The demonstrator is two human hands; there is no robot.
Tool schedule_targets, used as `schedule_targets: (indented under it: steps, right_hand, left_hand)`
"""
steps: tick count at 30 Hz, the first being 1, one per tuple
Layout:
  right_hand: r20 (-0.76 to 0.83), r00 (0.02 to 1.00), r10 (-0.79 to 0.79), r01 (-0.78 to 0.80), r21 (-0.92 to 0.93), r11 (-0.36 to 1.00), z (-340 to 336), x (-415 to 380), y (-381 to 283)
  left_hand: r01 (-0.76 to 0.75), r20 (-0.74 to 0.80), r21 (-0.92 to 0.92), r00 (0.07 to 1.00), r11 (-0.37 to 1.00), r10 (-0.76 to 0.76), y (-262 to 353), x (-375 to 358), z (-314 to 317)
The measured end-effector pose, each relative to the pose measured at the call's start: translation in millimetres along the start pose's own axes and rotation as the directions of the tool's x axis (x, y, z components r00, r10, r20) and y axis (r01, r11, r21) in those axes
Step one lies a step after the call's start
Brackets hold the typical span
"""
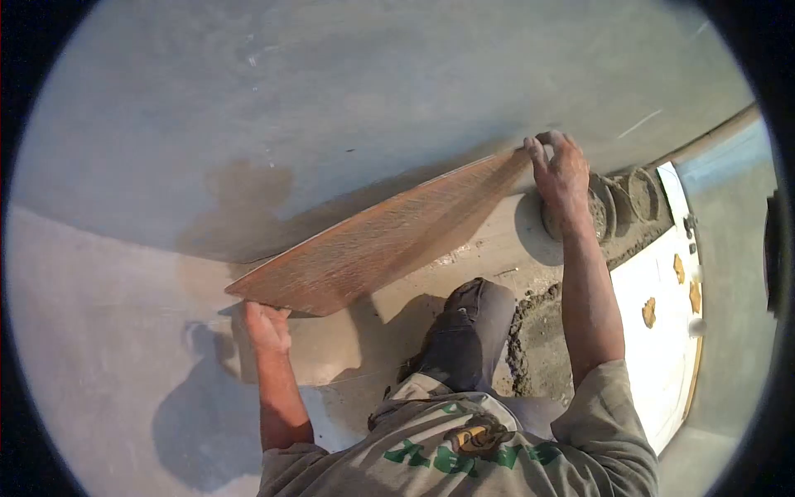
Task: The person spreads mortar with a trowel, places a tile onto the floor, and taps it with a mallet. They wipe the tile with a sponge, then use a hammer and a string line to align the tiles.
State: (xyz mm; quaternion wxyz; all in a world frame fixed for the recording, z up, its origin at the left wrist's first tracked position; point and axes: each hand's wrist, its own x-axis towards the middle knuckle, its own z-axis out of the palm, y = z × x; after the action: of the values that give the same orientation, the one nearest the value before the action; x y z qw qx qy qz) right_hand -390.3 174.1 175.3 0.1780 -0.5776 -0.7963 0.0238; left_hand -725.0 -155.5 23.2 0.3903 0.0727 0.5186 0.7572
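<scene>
A large tile [389, 236] with a reddish-brown ridged back is tilted between my two hands, its long upper edge near the grey wall. My left hand [267, 327] grips its lower left corner from below, with the fingers partly hidden behind it. At the opposite, upper right corner, my right hand [563, 170] is closed over the edge, fingers curled. Below the tile, beige flooring [497, 236] shows, and a strip of rough grey mortar [542, 340] lies beside my knee.
Mortar-smeared buckets [642, 196] stand just right of my right hand. Further right lies a bright white panel [662, 273] with brownish patches [649, 312]. A smooth grey wall [397, 74] rises ahead, and another pale wall [91, 331] is on the left.
</scene>
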Motion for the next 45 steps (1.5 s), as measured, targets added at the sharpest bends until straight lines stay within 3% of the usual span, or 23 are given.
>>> schedule_targets:
  steps: [2,6,8,9,16,18,20,22,24,26,27,28,29,30,32,34,36,38,40,41,42,43,45]
  right_hand:
    - [-0.118,0.993,0.008,-0.017,-0.073,0.997,15.9,5.9,22.6]
    - [0.178,0.975,0.132,-0.186,0.336,0.923,60.0,11.5,47.0]
    - [0.329,0.905,0.268,-0.423,0.643,0.638,76.9,4.8,46.0]
    - [0.437,0.879,0.193,-0.476,0.766,0.433,81.6,2.6,49.2]
    - [0.471,0.819,0.327,-0.536,0.832,0.144,87.2,-14.1,76.2]
    - [0.606,0.725,0.327,-0.640,0.768,-0.004,75.5,-25.6,89.4]
    - [0.639,0.674,0.370,-0.693,0.721,0.017,66.8,-38.0,102.3]
    - [0.843,0.525,0.116,-0.848,0.506,0.160,67.6,-40.0,131.8]
    - [0.837,0.486,0.251,-0.872,0.442,0.213,39.1,-49.3,119.4]
    - [0.900,0.323,0.294,-0.837,0.127,0.531,28.1,-54.0,127.7]
    - [0.900,0.325,0.290,-0.836,0.130,0.532,24.0,-57.0,128.8]
    - [0.897,0.367,0.246,-0.673,0.073,0.736,20.1,-60.7,128.6]
    - [0.893,0.405,0.195,-0.466,0.019,0.885,15.6,-64.1,129.2]
    - [0.889,0.435,0.142,-0.236,-0.040,0.971,11.0,-69.3,132.0]
    - [0.906,0.398,0.145,-0.149,-0.093,0.984,27.6,-89.9,143.6]
    - [0.887,0.441,0.136,-0.066,-0.119,0.991,25.5,-116.1,154.0]
    - [0.843,0.510,-0.171,0.201,0.077,0.977,93.0,-157.1,228.1]
    - [0.861,0.502,-0.087,0.098,0.044,0.994,21.7,-184.0,202.0]
    - [0.878,0.468,0.102,-0.191,-0.012,0.981,-55.2,-214.1,180.7]
    - [0.796,0.598,0.092,-0.226,0.058,0.972,-57.1,-236.6,201.0]
    - [0.780,0.614,0.120,-0.261,0.057,0.964,-69.2,-255.8,219.3]
    - [0.714,0.698,0.064,-0.224,0.133,0.965,-86.6,-276.3,234.1]
    - [0.643,0.764,0.050,-0.205,0.169,0.964,-130.5,-322.2,259.9]
  left_hand:
    - [0.060,-0.066,-0.009,0.996,0.998,-0.061,3.0,-1.8,0.5]
    - [0.063,-0.163,-0.039,0.984,0.997,-0.068,5.7,-1.5,14.5]
    - [0.060,-0.176,-0.037,0.982,0.998,-0.066,7.4,-3.0,21.2]
    - [0.047,-0.193,-0.037,0.980,0.998,-0.053,6.8,-3.8,22.1]
    - [0.123,-0.190,-0.125,0.971,0.984,-0.146,10.7,-11.8,11.4]
    - [0.215,-0.155,-0.052,0.963,0.975,-0.221,3.1,-24.2,-2.7]
    - [0.326,-0.135,0.069,0.939,0.943,-0.315,-46.6,-12.9,-95.0]
    - [0.407,-0.114,0.188,0.913,0.894,-0.392,-54.9,-12.7,-111.7]
    - [0.578,-0.184,0.149,0.813,0.802,-0.552,-35.5,-49.9,-75.4]
    - [0.680,-0.261,0.294,0.733,0.671,-0.629,-15.9,-75.6,-44.4]
    - [0.710,-0.321,0.445,0.696,0.546,-0.643,-7.8,-83.0,-31.8]
    - [0.716,-0.385,0.576,0.663,0.395,-0.642,-5.4,-90.4,-25.0]
    - [0.514,-0.301,0.835,0.726,0.197,-0.619,-8.4,-89.6,-39.0]
    - [0.495,-0.289,0.847,0.737,0.196,-0.611,-10.2,-90.6,-43.5]
    - [0.066,-0.035,0.997,0.821,0.033,-0.570,-14.9,-106.5,-60.7]
    - [0.131,-0.157,0.987,0.851,-0.088,-0.501,-43.3,-105.5,-109.3]
    - [-0.139,0.075,0.984,0.887,-0.109,-0.455,-22.7,-123.0,-87.4]
    - [-0.046,-0.046,0.971,0.928,-0.235,-0.369,-11.6,-131.2,-83.8]
    - [-0.072,-0.027,0.972,0.912,-0.225,-0.409,21.5,-161.3,-30.8]
    - [-0.226,0.138,0.955,0.913,-0.194,-0.385,17.1,-157.6,-54.3]
    - [-0.377,0.303,0.911,0.885,-0.165,-0.353,12.8,-152.6,-76.4]
    - [-0.412,0.332,0.895,0.871,-0.171,-0.362,8.4,-166.6,-49.6]
    - [-0.126,0.082,0.981,0.958,-0.145,-0.274,14.6,-226.3,26.8]
